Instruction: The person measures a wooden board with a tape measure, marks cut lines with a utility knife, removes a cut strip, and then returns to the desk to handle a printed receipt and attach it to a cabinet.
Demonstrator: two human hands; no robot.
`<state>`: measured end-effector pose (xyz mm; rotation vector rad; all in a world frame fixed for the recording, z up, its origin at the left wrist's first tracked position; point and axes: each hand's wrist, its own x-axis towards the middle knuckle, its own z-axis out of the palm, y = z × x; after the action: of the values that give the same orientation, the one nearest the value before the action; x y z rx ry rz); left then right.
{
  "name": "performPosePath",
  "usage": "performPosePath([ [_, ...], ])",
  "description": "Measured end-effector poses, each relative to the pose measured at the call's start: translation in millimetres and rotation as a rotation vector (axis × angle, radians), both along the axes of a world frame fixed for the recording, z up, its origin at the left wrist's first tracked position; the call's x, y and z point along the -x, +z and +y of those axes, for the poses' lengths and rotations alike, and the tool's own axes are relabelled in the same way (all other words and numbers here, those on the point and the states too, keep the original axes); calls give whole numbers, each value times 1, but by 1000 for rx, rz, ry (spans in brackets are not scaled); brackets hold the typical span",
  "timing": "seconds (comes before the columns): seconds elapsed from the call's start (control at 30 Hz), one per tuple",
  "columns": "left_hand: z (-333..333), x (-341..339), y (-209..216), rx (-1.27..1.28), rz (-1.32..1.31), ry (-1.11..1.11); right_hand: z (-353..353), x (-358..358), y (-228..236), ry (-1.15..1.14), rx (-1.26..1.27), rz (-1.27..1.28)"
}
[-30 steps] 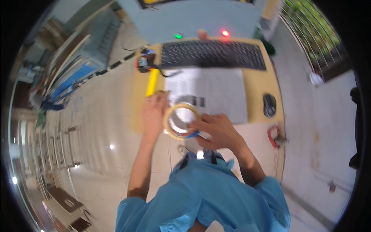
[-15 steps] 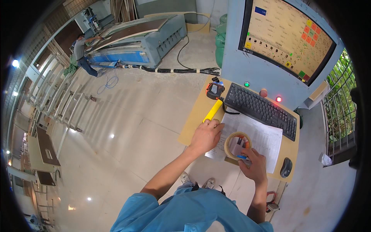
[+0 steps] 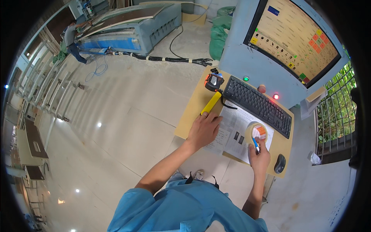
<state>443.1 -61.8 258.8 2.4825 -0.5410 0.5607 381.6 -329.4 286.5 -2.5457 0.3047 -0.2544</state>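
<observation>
My left hand rests over the left side of the paper, its fingers curled at the lower end of a slim yellow stick-shaped tool. That tool's far end points to an orange-and-black tape measure. My right hand pinches a blue-and-white pen between thumb and fingers. Just beyond those fingertips, a roll of tape lies on the printed paper; an orange-and-white label shows inside its ring. Whether the fingers also touch the roll, I cannot tell.
A black keyboard lies along the board's far side, below a monitor in a blue cabinet. Near the right edge sits a black mouse. Beyond, a person bends at a large blue machine. Metal racks stand left.
The tape roll has moved right across the paper, uncovering dark printed blocks. My right hand went with it, holding the pen. My left hand stays at the yellow tool; the whole view has shifted slightly.
</observation>
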Motion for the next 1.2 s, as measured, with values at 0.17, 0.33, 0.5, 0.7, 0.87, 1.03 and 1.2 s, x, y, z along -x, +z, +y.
performPosePath([
  [0.17, 3, 5, 5, 62, 41, 14, -4, -1, 3, 85, -140, -287],
  [0.33, 25, 17, 14, 335, 121, -119, 6, -9, 20, -55, -286, -487],
  [0.5, 96, 20, 15, 428, 126, -247, 68, -18, 16, -47, -444, -499],
  [0.7, 256, 24, -20, 476, 280, -89, 131, -27, -33, -225, -150, -276],
  [0.87, 373, 49, -79, 379, 488, 153, 128, -31, -54, -303, 128, -375],
  [1.03, 429, 79, -140, 412, 611, 283, 123, -23, -34, -371, -59, -228],
  [1.2, 422, 85, -171, 403, 783, 136, 148, -40, -8, -483, 125, -376],
])
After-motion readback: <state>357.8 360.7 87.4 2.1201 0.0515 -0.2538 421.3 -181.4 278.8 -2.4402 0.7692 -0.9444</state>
